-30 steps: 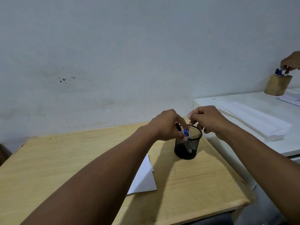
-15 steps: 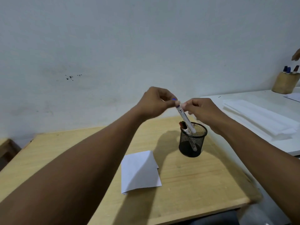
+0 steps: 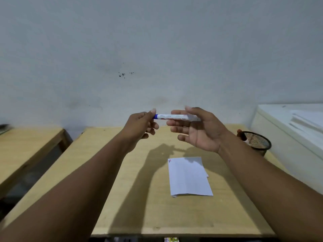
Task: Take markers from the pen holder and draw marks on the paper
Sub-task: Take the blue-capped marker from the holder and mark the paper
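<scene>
A white marker (image 3: 172,117) with a blue cap lies level in the air between both hands, above the wooden table. My left hand (image 3: 142,124) pinches the blue cap end. My right hand (image 3: 197,129) holds the barrel between thumb and fingers, its other fingers spread. Below them, a white sheet of paper (image 3: 188,177) lies on the table, with small red and dark marks at its top left corner. The black mesh pen holder (image 3: 257,142) stands at the table's right edge, with a marker end showing at its rim.
The wooden table (image 3: 139,206) runs to a grey wall. A second wooden table (image 3: 26,142) stands to the left across a gap. A white cabinet (image 3: 283,130) with stacked white sheets adjoins on the right.
Both hands have lifted the marker out of the pen holder and carried it left, turning it from upright to level. The view has swung left, so the holder now sits far right.
</scene>
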`<state>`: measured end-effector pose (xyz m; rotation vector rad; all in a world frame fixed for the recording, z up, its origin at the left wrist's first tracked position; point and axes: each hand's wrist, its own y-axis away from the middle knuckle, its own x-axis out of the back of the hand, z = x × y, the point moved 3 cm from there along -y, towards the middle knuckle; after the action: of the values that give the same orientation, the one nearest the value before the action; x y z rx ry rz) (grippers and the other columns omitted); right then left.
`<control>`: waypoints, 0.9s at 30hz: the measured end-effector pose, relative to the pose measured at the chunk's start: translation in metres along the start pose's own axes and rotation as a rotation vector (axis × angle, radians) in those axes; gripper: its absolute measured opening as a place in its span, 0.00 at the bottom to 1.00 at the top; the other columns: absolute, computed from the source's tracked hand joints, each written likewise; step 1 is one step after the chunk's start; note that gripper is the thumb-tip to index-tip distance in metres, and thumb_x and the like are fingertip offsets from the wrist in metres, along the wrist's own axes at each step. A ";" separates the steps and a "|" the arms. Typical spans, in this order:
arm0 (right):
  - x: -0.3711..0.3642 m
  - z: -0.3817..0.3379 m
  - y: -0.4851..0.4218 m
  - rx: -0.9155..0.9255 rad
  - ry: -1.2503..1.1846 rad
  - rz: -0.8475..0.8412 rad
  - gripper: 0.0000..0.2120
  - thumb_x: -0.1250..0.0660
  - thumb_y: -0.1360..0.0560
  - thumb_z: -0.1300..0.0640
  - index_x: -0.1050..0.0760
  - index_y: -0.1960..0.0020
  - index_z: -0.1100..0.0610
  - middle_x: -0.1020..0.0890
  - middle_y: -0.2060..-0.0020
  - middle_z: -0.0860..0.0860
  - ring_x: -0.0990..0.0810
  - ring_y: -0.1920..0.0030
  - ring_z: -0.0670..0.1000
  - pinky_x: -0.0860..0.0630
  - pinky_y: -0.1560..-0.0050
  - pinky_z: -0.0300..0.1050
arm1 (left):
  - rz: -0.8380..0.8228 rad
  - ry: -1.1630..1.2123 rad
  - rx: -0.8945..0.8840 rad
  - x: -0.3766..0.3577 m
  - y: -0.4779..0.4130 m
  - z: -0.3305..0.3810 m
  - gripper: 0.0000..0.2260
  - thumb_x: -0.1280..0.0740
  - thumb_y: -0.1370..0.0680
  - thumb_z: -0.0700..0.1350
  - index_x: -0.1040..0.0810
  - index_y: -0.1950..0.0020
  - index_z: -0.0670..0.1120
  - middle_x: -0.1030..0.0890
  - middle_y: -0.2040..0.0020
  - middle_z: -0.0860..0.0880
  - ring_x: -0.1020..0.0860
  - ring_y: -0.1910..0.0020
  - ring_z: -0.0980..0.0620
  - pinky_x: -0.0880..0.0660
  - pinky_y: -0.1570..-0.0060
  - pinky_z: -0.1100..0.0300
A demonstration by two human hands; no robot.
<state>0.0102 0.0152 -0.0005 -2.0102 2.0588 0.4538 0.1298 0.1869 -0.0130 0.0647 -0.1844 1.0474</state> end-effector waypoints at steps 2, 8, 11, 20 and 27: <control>-0.008 0.021 -0.010 0.008 -0.171 0.035 0.24 0.27 0.30 0.45 0.20 0.39 0.57 0.14 0.51 0.58 0.14 0.56 0.54 0.24 0.60 0.46 | 0.009 0.020 0.063 0.004 0.007 -0.017 0.17 0.37 0.19 0.59 0.24 0.55 0.46 0.20 0.68 0.49 0.25 0.70 0.51 0.34 0.62 0.54; -0.008 0.061 -0.032 -0.006 -0.018 0.331 0.12 0.27 0.23 0.53 0.28 0.61 0.54 0.25 0.73 0.53 0.29 0.76 0.48 0.36 0.76 0.38 | -0.055 0.088 0.136 -0.013 0.014 -0.050 0.19 0.41 0.16 0.56 0.32 0.61 0.45 0.31 0.77 0.52 0.30 0.75 0.51 0.33 0.62 0.55; 0.010 0.041 -0.024 0.096 0.001 0.313 0.10 0.31 0.21 0.60 0.26 0.61 0.56 0.24 0.71 0.56 0.26 0.74 0.50 0.32 0.72 0.40 | -0.010 0.066 0.122 0.002 0.014 -0.057 0.20 0.41 0.15 0.54 0.32 0.64 0.45 0.31 0.77 0.53 0.29 0.75 0.51 0.32 0.63 0.56; 0.035 0.066 -0.004 0.062 0.429 0.374 0.05 0.27 0.26 0.62 0.19 0.56 0.65 0.15 0.65 0.58 0.21 0.69 0.54 0.31 0.73 0.41 | -0.166 -0.958 -0.148 -0.024 0.017 -0.098 0.16 0.35 0.27 0.61 0.31 0.64 0.51 0.24 0.66 0.54 0.23 0.63 0.47 0.32 0.65 0.57; 0.042 0.098 -0.016 0.107 0.333 0.538 0.04 0.31 0.27 0.66 0.23 0.59 0.65 0.20 0.71 0.60 0.26 0.77 0.53 0.34 0.76 0.38 | -0.266 -0.910 0.012 -0.025 0.016 -0.092 0.30 0.33 0.35 0.76 0.27 0.51 0.52 0.19 0.57 0.55 0.20 0.55 0.50 0.22 0.52 0.51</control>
<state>0.0194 0.0128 -0.1076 -1.5325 2.7668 0.0883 0.1149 0.1860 -0.1088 0.5646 -0.9656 0.6900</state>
